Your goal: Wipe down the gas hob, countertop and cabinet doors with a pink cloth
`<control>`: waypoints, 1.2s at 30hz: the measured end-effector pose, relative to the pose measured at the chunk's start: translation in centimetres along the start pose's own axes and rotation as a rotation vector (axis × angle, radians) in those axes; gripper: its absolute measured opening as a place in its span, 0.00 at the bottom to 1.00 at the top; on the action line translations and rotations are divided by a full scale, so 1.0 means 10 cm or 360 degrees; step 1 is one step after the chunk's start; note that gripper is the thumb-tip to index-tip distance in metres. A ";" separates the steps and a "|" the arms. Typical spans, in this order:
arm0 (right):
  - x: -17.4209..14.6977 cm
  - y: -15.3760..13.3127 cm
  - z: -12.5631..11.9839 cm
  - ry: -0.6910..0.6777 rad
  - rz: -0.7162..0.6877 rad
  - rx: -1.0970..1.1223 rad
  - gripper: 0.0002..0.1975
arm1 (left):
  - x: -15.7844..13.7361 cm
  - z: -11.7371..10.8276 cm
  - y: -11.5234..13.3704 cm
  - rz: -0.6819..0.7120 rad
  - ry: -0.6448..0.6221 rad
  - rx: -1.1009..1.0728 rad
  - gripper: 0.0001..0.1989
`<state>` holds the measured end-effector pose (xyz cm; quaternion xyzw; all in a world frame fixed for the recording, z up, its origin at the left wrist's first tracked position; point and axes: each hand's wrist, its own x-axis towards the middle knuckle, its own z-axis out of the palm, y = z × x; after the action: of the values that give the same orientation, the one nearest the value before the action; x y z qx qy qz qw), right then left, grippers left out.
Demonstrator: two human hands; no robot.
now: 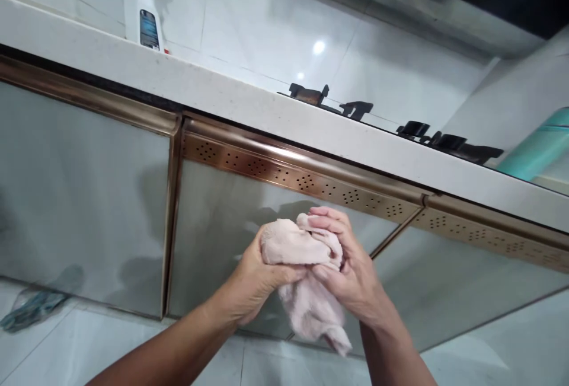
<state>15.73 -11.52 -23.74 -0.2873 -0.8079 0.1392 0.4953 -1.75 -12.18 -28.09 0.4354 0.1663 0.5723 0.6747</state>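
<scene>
Between my two hands is a crumpled pale pink cloth [296, 245], bunched up at the top, with a loose end hanging below. My left hand [262, 273] grips its left side, the thumb lying across the front and the other fingers hidden behind. On the right side, my right hand [351, 267] is closed round the folds, fingers over the top and thumb in front. Both hands are held in front of the cabinet doors, below the counter edge.
A white spray bottle [149, 21] stands on the light counter [249, 98] at upper left. Black gas-stove supports [355, 108] show behind the counter edge, with a teal cylindrical object [537, 146] at right. Bronze-framed cabinet doors [89, 196] face me. A crumpled plastic bag [33, 309] lies on the floor.
</scene>
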 end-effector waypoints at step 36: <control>-0.37 0.05 0.03 0.0247 0.1011 0.0441 0.23 | -0.20 -0.31 -0.23 -0.0465 -0.0160 0.0336 0.22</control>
<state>16.88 -13.32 -26.78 -0.4640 -0.6117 0.3724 0.5214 -3.10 -12.70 -32.18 0.5031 0.2530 0.4251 0.7087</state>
